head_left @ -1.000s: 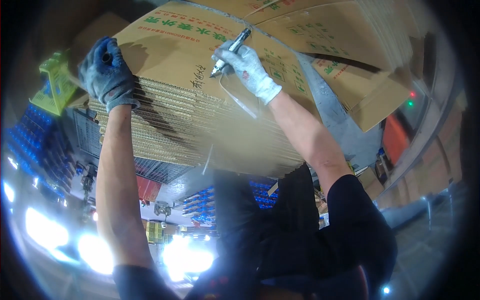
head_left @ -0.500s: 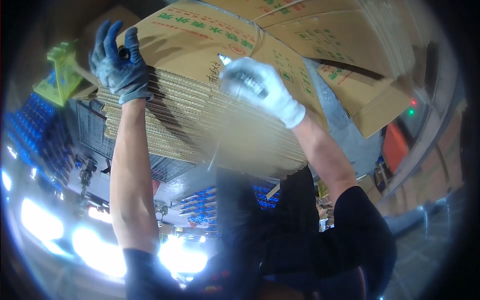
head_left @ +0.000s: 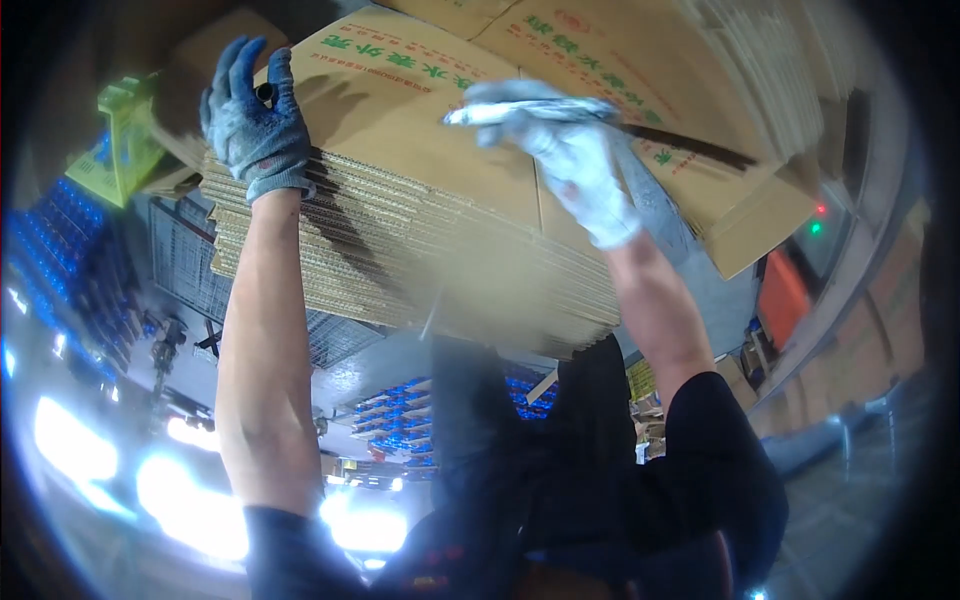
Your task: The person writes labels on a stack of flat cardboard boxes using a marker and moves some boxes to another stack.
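My left hand [head_left: 257, 125], in a grey-blue coated glove, rests at the left edge of a stack of flat cardboard cartons [head_left: 400, 130]. Between its thumb and fingers sits a small dark cap-like piece [head_left: 264, 92], its round end showing. Above the right part of the stack is my right hand [head_left: 565, 150], in a whitish glove and somewhat blurred. Its fingers are closed round a white marker pen [head_left: 470, 115], whose tip points left. Green and red print runs along the far part of the top carton; its near part is plain brown.
More flat cartons [head_left: 690, 60] lean beyond the stack on the right. A yellow-green plastic stand [head_left: 118, 140] is at the far left, near blue racks of parts [head_left: 60, 250]. A red-orange panel [head_left: 785, 300] stands at the right. Wire mesh [head_left: 180, 255] shows below the stack.
My right hand has moved right and away from the carton's near edge with the marker pen. Handwriting seen there earlier is no longer on the top carton. My left hand has shifted slightly right.
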The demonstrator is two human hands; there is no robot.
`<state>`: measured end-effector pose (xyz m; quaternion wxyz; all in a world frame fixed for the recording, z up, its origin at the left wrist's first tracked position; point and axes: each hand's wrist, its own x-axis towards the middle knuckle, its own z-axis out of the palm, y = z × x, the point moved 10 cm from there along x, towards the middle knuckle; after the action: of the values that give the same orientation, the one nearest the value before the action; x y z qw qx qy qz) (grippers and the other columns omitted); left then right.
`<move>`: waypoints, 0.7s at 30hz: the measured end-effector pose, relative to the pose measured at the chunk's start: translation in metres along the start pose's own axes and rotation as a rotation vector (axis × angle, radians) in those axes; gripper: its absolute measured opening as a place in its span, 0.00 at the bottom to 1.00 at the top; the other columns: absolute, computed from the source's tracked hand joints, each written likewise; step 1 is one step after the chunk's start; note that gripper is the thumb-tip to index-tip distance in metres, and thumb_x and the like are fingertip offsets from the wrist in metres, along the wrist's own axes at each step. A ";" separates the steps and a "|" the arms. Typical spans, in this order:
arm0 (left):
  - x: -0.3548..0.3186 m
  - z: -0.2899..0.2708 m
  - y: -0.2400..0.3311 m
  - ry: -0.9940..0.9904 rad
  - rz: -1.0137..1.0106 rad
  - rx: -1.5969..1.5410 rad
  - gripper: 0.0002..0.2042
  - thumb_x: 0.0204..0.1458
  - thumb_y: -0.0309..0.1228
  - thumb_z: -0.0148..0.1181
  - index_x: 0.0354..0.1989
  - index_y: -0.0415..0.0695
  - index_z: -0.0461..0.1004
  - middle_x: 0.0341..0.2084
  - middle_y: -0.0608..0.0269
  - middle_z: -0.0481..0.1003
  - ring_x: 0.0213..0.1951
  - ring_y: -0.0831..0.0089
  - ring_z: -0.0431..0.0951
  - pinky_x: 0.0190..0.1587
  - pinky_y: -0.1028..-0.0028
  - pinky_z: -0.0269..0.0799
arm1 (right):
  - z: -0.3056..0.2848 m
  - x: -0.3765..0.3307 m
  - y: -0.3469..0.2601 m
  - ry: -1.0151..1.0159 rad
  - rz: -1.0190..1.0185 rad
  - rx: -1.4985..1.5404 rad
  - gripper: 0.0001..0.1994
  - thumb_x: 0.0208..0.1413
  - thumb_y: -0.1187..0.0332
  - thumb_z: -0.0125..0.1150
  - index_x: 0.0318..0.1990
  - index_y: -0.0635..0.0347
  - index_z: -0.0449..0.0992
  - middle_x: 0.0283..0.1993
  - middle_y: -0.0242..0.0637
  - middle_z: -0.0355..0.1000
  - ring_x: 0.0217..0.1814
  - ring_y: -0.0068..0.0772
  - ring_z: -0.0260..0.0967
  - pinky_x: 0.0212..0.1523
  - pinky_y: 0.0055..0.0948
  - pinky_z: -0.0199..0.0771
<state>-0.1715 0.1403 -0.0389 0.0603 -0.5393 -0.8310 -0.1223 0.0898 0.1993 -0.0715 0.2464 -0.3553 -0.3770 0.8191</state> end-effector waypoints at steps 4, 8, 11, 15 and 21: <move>-0.002 0.012 -0.011 -0.071 -0.097 -0.045 0.14 0.55 0.46 0.58 0.45 0.54 0.76 0.51 0.66 0.73 0.48 0.64 0.74 0.56 0.64 0.61 | -0.008 0.002 0.111 0.116 0.409 0.122 0.09 0.55 0.69 0.64 0.40 0.62 0.76 0.34 0.31 0.75 0.31 0.17 0.71 0.32 0.19 0.73; -0.004 0.012 -0.016 -0.067 -0.088 -0.071 0.13 0.54 0.45 0.59 0.42 0.53 0.77 0.49 0.68 0.74 0.46 0.64 0.75 0.52 0.65 0.63 | 0.005 0.005 0.122 0.067 0.444 0.066 0.06 0.56 0.70 0.62 0.37 0.62 0.75 0.33 0.31 0.74 0.32 0.20 0.71 0.35 0.20 0.73; -0.004 0.009 -0.010 -0.061 -0.041 0.031 0.13 0.56 0.44 0.58 0.42 0.50 0.78 0.48 0.66 0.75 0.42 0.66 0.79 0.46 0.68 0.71 | 0.010 0.007 0.124 0.047 0.406 0.080 0.05 0.56 0.70 0.61 0.36 0.62 0.75 0.32 0.31 0.73 0.33 0.19 0.71 0.36 0.20 0.73; -0.004 0.010 -0.014 -0.072 -0.079 0.010 0.13 0.56 0.45 0.58 0.41 0.51 0.78 0.49 0.67 0.75 0.44 0.66 0.78 0.48 0.67 0.69 | 0.009 0.007 0.121 0.069 0.390 0.069 0.06 0.56 0.70 0.61 0.37 0.63 0.74 0.32 0.32 0.73 0.34 0.19 0.71 0.35 0.20 0.72; -0.004 0.013 -0.013 -0.065 -0.052 0.016 0.14 0.56 0.47 0.57 0.42 0.52 0.79 0.50 0.68 0.75 0.49 0.64 0.76 0.51 0.66 0.67 | 0.006 0.007 0.127 0.052 0.429 0.045 0.07 0.56 0.70 0.62 0.37 0.63 0.74 0.32 0.32 0.73 0.31 0.19 0.70 0.33 0.21 0.72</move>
<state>-0.1808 0.1353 -0.0539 0.0345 -0.5207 -0.8472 -0.0994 0.0635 0.1264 -0.1723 0.0839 -0.4431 -0.2677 0.8515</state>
